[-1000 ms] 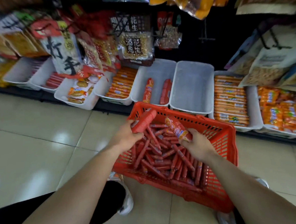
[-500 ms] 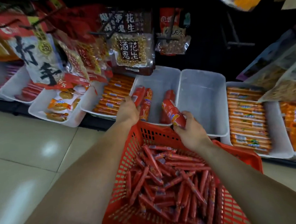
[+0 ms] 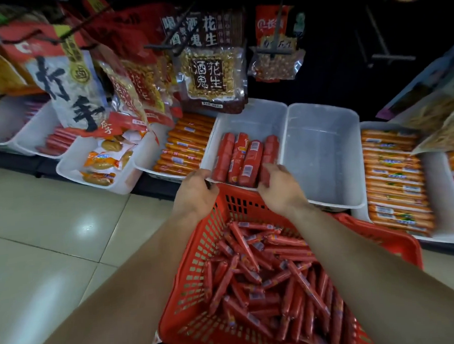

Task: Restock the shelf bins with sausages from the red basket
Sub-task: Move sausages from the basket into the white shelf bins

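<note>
**Both hands forward at the bin rim; the two carried sausages now lie inside**

Since half a second ago, both hands have moved from above the basket's far rim to the near rim of the bin, and the two sausages they carried now lie in it with the others.

Left to right: my left hand (image 3: 195, 193) sits at the near-left corner of the bin (image 3: 254, 117). Its fingers are bent over the rim with the tips hidden, so I cannot tell whether they pinch the rim or only rest there. No sausage shows in it.

Four thick sausages (image 3: 242, 158) lie side by side against the near wall, touching one another, long axes running near to far.

My right hand (image 3: 280, 190) has thumb and fingers curled round the near end of the rightmost sausage (image 3: 270, 148), which already rests on the bin floor. Just right of it stands an empty bin (image 3: 322, 153).

The red basket (image 3: 197, 278) lies on the near side of both hands, under the forearms, and holds a loose heap of thin sausages (image 3: 268, 272) at mixed angles.

I judge this placement nearly done, needing only release. The next pick then lies nearward and down from both sets of fingers, about equally close to either hand. Anything taken from the heap would need turning near-to-far to match the row.
</note>
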{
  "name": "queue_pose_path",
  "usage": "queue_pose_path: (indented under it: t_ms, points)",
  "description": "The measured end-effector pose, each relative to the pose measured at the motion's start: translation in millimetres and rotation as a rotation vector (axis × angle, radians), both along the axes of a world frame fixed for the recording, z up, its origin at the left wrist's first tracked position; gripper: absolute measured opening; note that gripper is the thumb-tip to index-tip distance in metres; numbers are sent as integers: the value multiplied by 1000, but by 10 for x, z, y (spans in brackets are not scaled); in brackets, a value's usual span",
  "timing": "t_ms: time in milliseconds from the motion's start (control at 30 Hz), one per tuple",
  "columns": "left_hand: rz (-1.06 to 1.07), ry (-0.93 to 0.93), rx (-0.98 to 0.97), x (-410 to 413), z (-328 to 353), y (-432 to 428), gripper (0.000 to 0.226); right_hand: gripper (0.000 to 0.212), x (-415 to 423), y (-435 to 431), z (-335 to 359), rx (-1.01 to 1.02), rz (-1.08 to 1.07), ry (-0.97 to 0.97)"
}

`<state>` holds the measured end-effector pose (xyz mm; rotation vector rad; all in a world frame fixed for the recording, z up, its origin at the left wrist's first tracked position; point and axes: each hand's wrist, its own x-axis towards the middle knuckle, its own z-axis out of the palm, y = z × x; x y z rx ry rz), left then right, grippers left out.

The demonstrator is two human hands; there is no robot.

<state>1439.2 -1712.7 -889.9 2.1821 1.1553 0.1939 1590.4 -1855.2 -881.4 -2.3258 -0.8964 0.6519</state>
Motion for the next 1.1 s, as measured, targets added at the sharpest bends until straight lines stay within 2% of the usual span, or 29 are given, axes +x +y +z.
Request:
queue_pose_path:
  t_ms: [100,300,400,567,700,767,933,1033,1100]
  points:
    - [-24,20,20,-105,141,-213,28,41,-55,-362,123,2,-29,-18]
    - [-53,86,5,-397,327,-827,29,36,-181,-1277,173,-39,-104,-19]
    - [-105,178,-45,-562,189,-1126,27,32,-270,-1676,8,-84,-121,4]
    - [-179,293,-124,-756,-185,-1502,24,33,-383,-2135,-447,-274,-111,98]
    - [-202,427,-219,-781,-482,-1592,57,54,-387,-2217,-798,-429,-14,139]
    - [-210,447,-221,-740,-614,-1600,61,69,-362,-2176,-941,-461,64,58]
    - [-239,355,-73,-551,-856,-1547,58,87,-200,-1759,-1111,-442,234,-161]
    - [-336,361,79,-427,-915,-1435,73,103,-141,-1548,-1290,-557,395,-193]
    - [-428,454,38,-383,-996,-1324,87,121,-145,-1496,-1400,-647,438,-228]
